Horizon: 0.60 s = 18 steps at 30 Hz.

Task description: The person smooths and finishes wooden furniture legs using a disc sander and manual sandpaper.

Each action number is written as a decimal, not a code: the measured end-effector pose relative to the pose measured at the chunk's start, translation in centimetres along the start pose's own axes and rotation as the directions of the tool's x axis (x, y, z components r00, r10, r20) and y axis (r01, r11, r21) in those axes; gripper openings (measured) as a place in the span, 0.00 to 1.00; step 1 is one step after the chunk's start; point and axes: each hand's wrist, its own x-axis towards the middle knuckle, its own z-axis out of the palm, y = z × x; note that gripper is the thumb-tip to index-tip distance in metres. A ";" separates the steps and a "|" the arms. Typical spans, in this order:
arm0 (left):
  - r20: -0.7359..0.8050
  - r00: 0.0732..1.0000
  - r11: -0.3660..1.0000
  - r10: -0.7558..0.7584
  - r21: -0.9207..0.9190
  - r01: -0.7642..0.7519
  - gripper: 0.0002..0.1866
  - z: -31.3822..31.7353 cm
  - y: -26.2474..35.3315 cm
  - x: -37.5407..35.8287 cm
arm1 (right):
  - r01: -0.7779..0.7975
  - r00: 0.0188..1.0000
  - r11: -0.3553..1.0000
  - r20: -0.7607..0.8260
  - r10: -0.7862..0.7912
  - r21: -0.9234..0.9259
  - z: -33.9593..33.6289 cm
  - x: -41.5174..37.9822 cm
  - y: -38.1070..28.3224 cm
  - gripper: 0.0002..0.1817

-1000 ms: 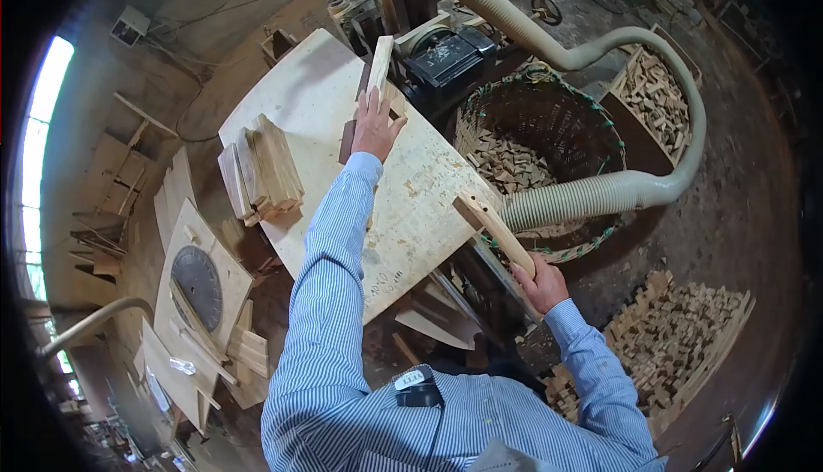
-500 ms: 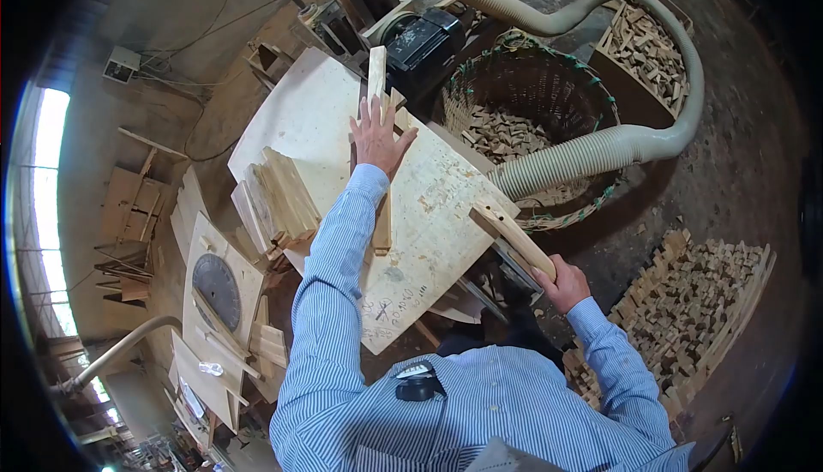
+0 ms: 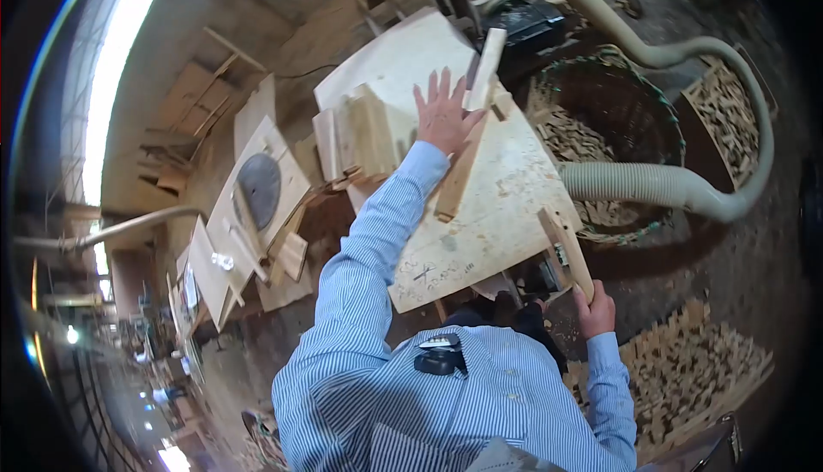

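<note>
My left hand [image 3: 446, 123] is spread open, palm down, over the pale worktable [image 3: 514, 189]. Its thumb lies across a long wooden strip [image 3: 461, 182] on the tabletop. Just right of the fingers, a pale wooden block [image 3: 487, 71] stands out from the table's far side. Part of the strip is hidden beneath the hand. At the table's near right corner, my right hand [image 3: 596, 311] is wrapped around the end of a wooden handle [image 3: 573, 258]. To the left of my left hand, a bundle of wooden boards [image 3: 364, 133] rests on the table.
A wicker basket [image 3: 677, 120] of wood offcuts stands beyond the table, with a ribbed hose [image 3: 634, 185] crossing it. Stacked wood pieces [image 3: 699, 378] cover the floor at right. A round saw blade [image 3: 259, 189] lies on a board at left. A dark motor [image 3: 523, 22] sits behind.
The view has turned, so the table appears further right and rotated. My left hand has shifted left, away from the pale block. The right hand keeps its hold on the handle.
</note>
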 end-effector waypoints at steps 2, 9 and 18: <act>-0.087 0.993 0.989 -0.081 0.118 0.091 0.44 -2.0 -3.7 -3.2 | -0.009 1.000 1.000 -0.008 0.009 -0.002 0.0 -0.1 0.5 0.20; -0.235 0.862 0.858 -0.449 0.154 0.489 0.35 -7.9 -15.3 -13.3 | 0.007 1.000 1.000 -0.005 -0.007 0.005 0.2 -0.1 0.8 0.21; 0.025 0.701 0.688 -0.713 -0.165 0.706 0.38 -10.2 -18.6 -18.2 | 0.019 0.999 1.000 -0.028 -0.019 0.014 -0.1 -0.1 0.3 0.21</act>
